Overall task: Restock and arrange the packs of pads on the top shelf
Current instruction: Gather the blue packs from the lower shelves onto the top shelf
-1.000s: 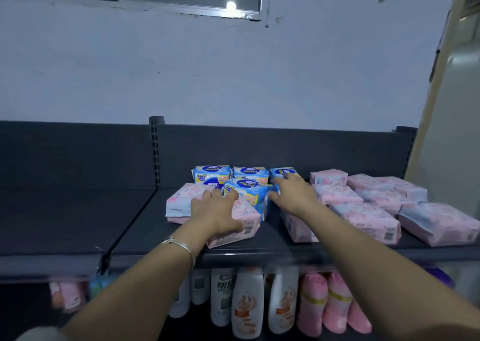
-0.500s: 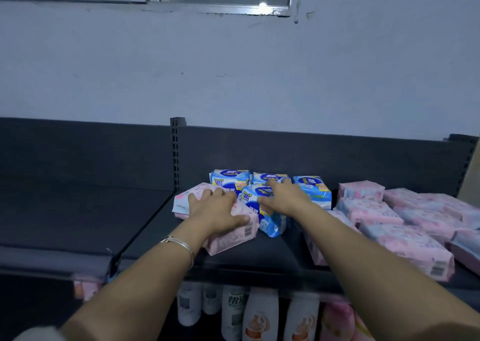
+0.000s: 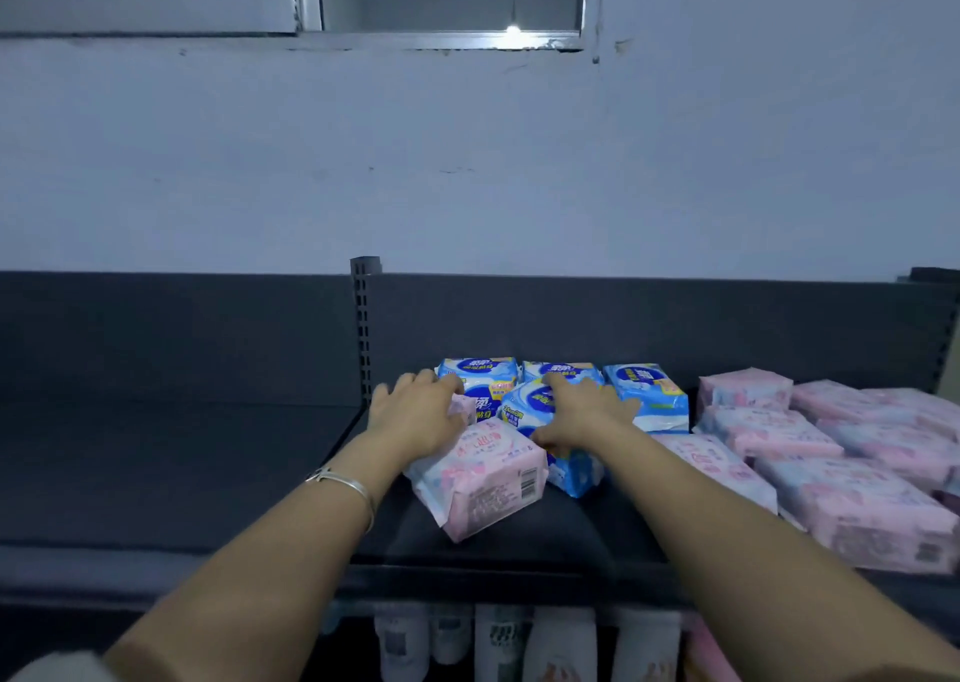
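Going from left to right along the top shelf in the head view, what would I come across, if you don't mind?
From the left: slotted upright → left hand → front pink pack → right hand → rightmost blue pack → pink packs on the right.

Both forearms are uncovered all the way down to the left hand and the right hand. Around the left wrist sits a thin, silver-coloured bangle, a plain narrow metal band that catches a little light along its rim. At the bottom left corner of the view, a blurred scrap of pale, whitish sleeve shows at the upper end of the left arm.
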`<state>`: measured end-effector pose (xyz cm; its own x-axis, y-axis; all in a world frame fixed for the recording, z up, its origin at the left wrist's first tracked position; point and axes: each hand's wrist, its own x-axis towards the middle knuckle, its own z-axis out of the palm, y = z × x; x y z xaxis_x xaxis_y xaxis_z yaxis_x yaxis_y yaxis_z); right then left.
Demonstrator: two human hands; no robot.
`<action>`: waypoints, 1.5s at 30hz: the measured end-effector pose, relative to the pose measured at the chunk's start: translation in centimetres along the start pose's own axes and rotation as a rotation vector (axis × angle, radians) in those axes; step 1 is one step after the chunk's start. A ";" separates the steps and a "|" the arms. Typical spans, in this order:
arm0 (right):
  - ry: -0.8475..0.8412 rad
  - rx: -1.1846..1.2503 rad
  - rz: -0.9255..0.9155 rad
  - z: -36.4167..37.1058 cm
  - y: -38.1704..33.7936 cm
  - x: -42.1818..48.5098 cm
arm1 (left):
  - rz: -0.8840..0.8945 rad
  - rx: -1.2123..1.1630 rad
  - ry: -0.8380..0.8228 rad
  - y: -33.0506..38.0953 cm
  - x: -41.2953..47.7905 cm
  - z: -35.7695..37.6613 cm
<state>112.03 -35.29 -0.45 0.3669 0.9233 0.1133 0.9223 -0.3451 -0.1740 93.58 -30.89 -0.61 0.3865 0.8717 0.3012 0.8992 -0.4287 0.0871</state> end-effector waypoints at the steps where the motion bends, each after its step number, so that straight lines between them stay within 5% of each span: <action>1: 0.043 -0.017 -0.031 -0.3 0.1 -0.1 | 0.005 -0.008 -0.001 0.1 0.4 0.0; 12: 0.287 0.049 -0.128 -5.1 2.5 6.3 | 0.005 0.000 0.038 1.7 7.5 1.4; 31: -0.041 -0.037 -0.355 -5.1 4.1 14.3 | -0.080 0.239 -0.254 4.4 15.3 5.4; 38: 0.047 0.000 -0.345 -3.3 4.3 13.6 | -0.142 0.086 -0.304 3.6 14.7 6.2; 45: 0.254 0.138 -0.313 -2.6 4.4 11.5 | -0.164 0.191 -0.012 5.1 12.0 5.2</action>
<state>120.66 -26.62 2.66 0.1056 0.9033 0.4157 0.9753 -0.0125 -0.2205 103.84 -21.32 -1.47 0.2338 0.9292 0.2861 0.9720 -0.2301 -0.0472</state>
